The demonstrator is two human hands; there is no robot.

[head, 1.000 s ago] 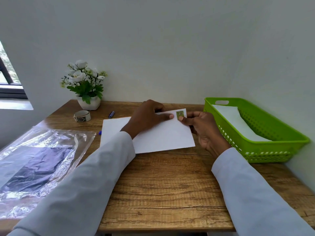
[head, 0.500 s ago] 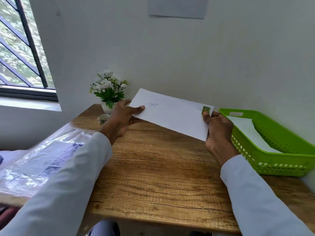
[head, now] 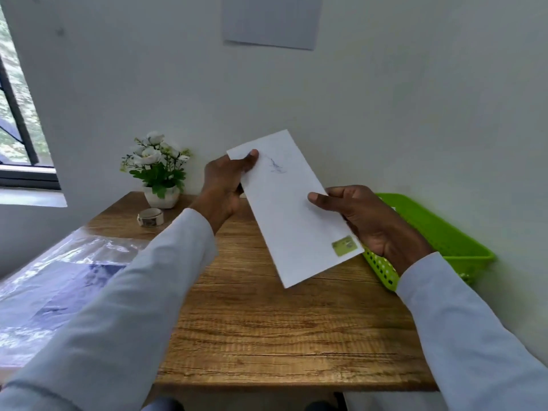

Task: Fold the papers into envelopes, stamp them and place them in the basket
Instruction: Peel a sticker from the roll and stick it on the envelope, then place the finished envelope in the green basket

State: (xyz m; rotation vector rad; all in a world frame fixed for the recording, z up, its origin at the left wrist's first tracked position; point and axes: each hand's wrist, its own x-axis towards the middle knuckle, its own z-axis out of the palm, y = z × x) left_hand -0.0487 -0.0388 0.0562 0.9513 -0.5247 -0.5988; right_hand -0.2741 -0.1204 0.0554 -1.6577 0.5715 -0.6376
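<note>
A white envelope is held up in the air over the wooden table, turned nearly upright with its long side running away from me. A green stamp sits on its near right corner, and faint blue writing shows near its far end. My left hand pinches the far left corner with the thumb on top. My right hand grips the right edge, thumb across the face. The green basket stands at the table's right, partly hidden behind my right hand.
A potted white-flowered plant and a roll of stamps or tape stand at the table's back left. Clear plastic wrapping over dark blue material lies at the left edge. The wall is close behind, with a window at the left.
The envelope was lifted off the table and rotated from lying crosswise to pointing away from me. The stamped corner swung down toward me, and my right hand shifted along the edge.
</note>
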